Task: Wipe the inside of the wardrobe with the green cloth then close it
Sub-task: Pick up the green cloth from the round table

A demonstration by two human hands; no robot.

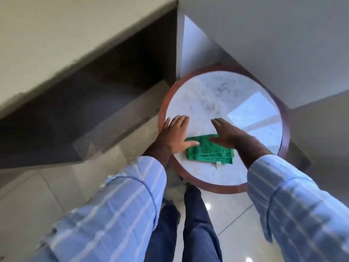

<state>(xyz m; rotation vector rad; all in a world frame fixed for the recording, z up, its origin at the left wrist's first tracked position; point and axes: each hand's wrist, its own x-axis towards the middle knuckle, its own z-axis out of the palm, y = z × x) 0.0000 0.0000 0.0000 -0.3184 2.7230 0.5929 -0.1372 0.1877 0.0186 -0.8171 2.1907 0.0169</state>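
Note:
A folded green cloth [209, 151] with a small white tag lies on the near part of a round white marble table [217, 95] with a reddish-brown rim. My left hand [174, 134] is spread flat at the cloth's left edge, its thumb resting on the cloth. Over the cloth's upper right corner hovers my right hand [227, 134], fingers apart, holding nothing. To the upper left, a dark opening [105, 87] with a light panel above it looks like the wardrobe; its inside is in shadow.
A dark stone ledge [62, 133] runs along the left at floor level. Grey walls [283, 44] meet behind the table. Glossy tiled floor [236, 224] lies below, with my legs in dark trousers beside the table.

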